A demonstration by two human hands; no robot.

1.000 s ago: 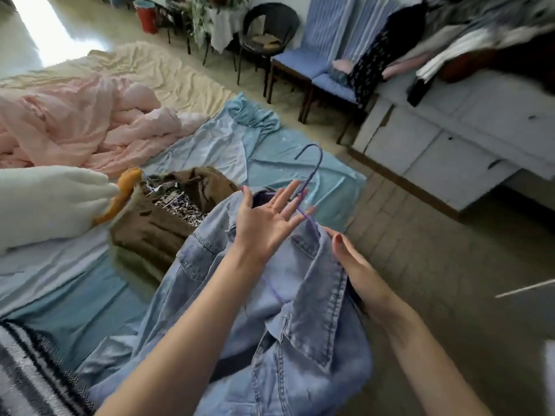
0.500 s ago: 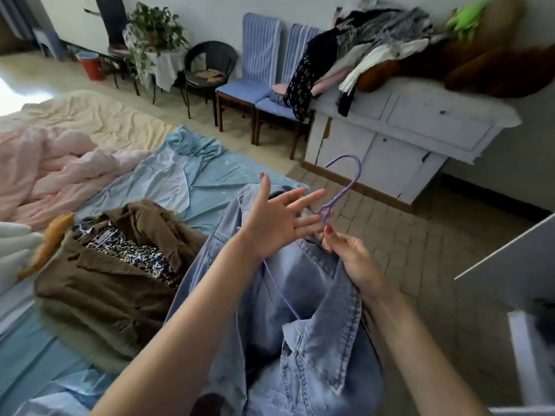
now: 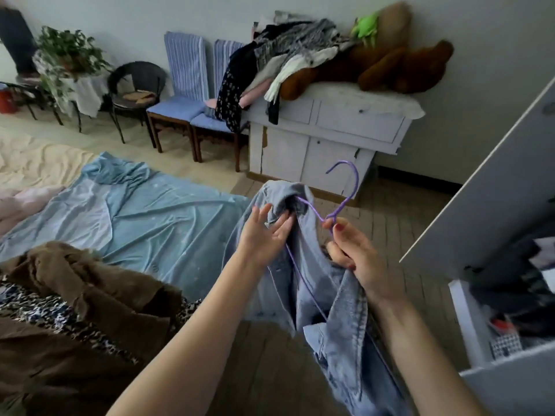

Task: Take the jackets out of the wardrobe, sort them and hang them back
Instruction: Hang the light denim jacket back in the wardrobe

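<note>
Pale blue denim jacket [image 3: 324, 283] hangs centre frame on thin purple wire hanger [image 3: 342, 202], hook sticking up to the right of the collar. Left hand [image 3: 264, 232] against the collar's left side; right hand [image 3: 357, 256] on the right, at the hanger neck. Left of jacket: light blue bedsheet [image 3: 144, 217] spread on floor. Brown corduroy coat [image 3: 75, 319] on the sheet's near-left part, leopard-print garment [image 3: 36, 310] inside it. Behind jacket, by back wall: white wooden cabinet [image 3: 327, 136], heap of mixed clothes [image 3: 285, 55] on its left end, brown plush bear [image 3: 390, 64] on its right. Two blue-cushioned chairs [image 3: 192, 109] left of cabinet, black wicker chair [image 3: 138, 88] further left. White wardrobe door [image 3: 495, 187] far right, open.
</note>
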